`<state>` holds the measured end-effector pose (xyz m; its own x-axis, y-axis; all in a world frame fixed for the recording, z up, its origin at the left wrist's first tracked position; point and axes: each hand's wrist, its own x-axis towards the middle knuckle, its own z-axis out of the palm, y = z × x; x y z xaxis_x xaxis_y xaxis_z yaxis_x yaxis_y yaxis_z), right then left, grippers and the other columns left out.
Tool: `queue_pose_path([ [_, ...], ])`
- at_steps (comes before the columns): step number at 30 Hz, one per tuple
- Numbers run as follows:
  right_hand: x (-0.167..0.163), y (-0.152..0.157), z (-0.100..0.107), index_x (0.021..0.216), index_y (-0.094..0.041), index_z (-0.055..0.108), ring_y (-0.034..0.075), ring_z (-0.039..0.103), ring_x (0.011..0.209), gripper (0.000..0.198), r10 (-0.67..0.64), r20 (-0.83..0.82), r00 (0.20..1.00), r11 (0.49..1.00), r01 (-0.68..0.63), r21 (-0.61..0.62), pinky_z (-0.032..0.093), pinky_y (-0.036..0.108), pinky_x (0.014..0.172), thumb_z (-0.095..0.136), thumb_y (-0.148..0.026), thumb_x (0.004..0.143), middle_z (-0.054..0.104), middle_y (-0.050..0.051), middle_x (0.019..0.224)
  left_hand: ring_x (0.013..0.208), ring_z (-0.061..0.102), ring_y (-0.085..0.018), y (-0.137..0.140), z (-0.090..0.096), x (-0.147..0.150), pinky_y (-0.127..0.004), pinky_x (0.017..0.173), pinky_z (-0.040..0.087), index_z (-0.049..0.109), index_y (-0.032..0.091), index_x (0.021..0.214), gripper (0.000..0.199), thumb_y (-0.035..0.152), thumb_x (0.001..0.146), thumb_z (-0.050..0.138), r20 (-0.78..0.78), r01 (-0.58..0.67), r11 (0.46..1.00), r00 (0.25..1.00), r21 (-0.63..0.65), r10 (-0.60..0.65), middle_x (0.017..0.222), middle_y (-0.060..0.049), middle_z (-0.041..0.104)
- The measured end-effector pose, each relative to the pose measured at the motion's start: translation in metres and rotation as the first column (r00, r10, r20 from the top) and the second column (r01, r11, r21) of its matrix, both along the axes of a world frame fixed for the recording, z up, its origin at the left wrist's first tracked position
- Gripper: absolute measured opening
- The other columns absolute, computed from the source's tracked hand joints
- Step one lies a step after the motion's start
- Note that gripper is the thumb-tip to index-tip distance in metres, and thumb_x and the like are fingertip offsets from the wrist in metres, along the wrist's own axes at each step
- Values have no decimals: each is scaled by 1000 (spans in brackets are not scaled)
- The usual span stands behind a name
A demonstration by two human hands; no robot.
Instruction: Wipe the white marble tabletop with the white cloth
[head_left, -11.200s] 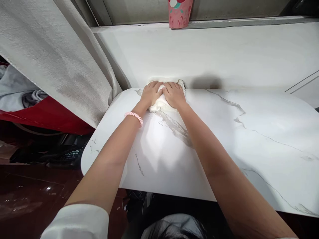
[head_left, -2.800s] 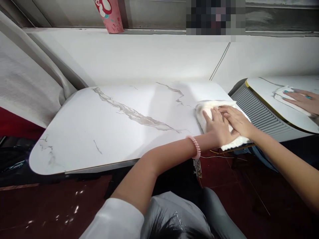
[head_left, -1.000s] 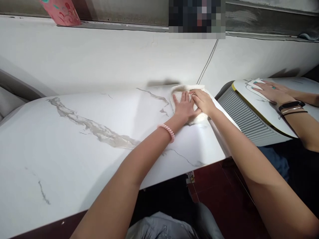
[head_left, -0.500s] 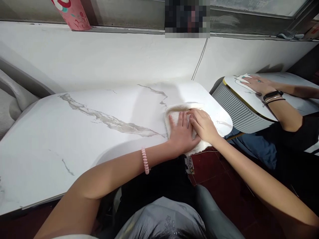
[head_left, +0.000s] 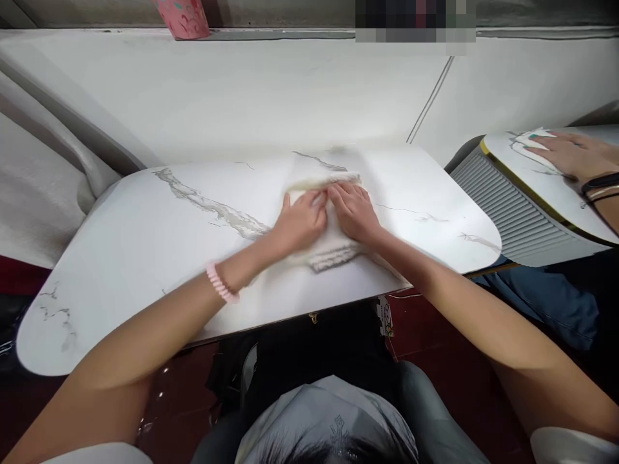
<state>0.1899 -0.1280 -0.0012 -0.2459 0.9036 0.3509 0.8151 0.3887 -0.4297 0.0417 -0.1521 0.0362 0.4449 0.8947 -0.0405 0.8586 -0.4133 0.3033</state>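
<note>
A cream-white cloth (head_left: 333, 241) lies bunched on the white marble-patterned tabletop (head_left: 232, 187). My left hand (head_left: 302, 219), with a pink coil band on its wrist, presses on the cloth's left part, its fingers bent onto it and somewhat blurred. Beside it, my right hand (head_left: 355, 209) bears down on the upper right part of the cloth, fingers bent over it. The fingertips of the two hands meet near the cloth's far edge.
At the right, another person's hand (head_left: 570, 154) rests on a white cloth (head_left: 529, 145) on a second table with a ribbed side (head_left: 515, 200). A pink cylinder (head_left: 186, 16) stands on the ledge behind. White draped fabric (head_left: 39, 167) hangs at the left.
Both hands and the cloth have moved left and away from the table's right end. The hands, overlapping before with flatter fingers, are now side by side. My view has shifted left.
</note>
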Motion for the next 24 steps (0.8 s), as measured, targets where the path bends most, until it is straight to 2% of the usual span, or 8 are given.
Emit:
queue_pose_path([
  [3, -26, 56, -13, 112, -27, 60, 30, 52, 122, 55, 15, -39, 999, 999, -14, 28, 34, 57, 111, 11, -50, 105, 61, 9, 121, 144, 39, -24, 44, 0, -16, -58, 123, 11, 47, 22, 145, 56, 28, 101, 12, 70, -124, 992, 990, 16, 122, 155, -9, 45],
  [6, -45, 106, -28, 111, -25, 58, 31, 51, 125, 59, 44, -116, 992, 993, -31, 116, 31, 63, 112, 9, -57, 104, 61, 10, 116, 144, 38, -23, 81, -7, -23, -54, 124, 10, 47, 23, 144, 54, 33, 102, 16, 116, -235, 968, 968, 93, 224, 156, -9, 44],
  [12, -56, 164, -44, 111, -24, 56, 36, 44, 133, 59, 60, -204, 977, 988, -30, 148, 20, 73, 114, 11, -60, 103, 59, 12, 118, 144, 37, -20, 129, -19, -33, -49, 125, 10, 47, 27, 142, 50, 34, 102, 17, 114, -227, 963, 971, 146, 211, 156, -5, 44],
  [15, -59, 182, -43, 110, -21, 57, 38, 44, 133, 60, 48, -210, 977, 991, -20, 135, 16, 76, 113, 11, -58, 103, 58, 12, 117, 143, 38, -21, 146, -20, -37, -49, 125, 12, 47, 25, 141, 49, 34, 103, 17, 113, -227, 960, 971, 162, 211, 155, -6, 45],
  [18, -64, 191, -37, 107, -20, 58, 35, 46, 131, 59, 4, -160, 987, 991, 18, 134, 19, 74, 112, 9, -53, 105, 59, 12, 115, 142, 40, -23, 161, -22, -39, -51, 124, 15, 49, 26, 139, 47, 36, 103, 18, 134, -236, 954, 968, 185, 213, 152, -7, 48],
  [21, -71, 185, -21, 106, -17, 59, 33, 50, 127, 54, -97, -67, 993, 989, 104, 107, 27, 67, 111, 13, -45, 106, 61, 12, 117, 143, 39, -26, 171, -26, -40, -53, 123, 17, 50, 26, 137, 47, 36, 103, 19, 163, -248, 951, 962, 182, 220, 150, -6, 50],
  [24, -76, 166, -2, 110, -13, 60, 31, 51, 126, 45, -206, 72, 976, 979, 205, 19, 32, 55, 110, 21, -34, 107, 62, 15, 123, 143, 37, -30, 178, -31, -41, -56, 124, 13, 50, 26, 139, 51, 38, 102, 18, 197, -244, 956, 958, 162, 211, 152, -6, 48],
])
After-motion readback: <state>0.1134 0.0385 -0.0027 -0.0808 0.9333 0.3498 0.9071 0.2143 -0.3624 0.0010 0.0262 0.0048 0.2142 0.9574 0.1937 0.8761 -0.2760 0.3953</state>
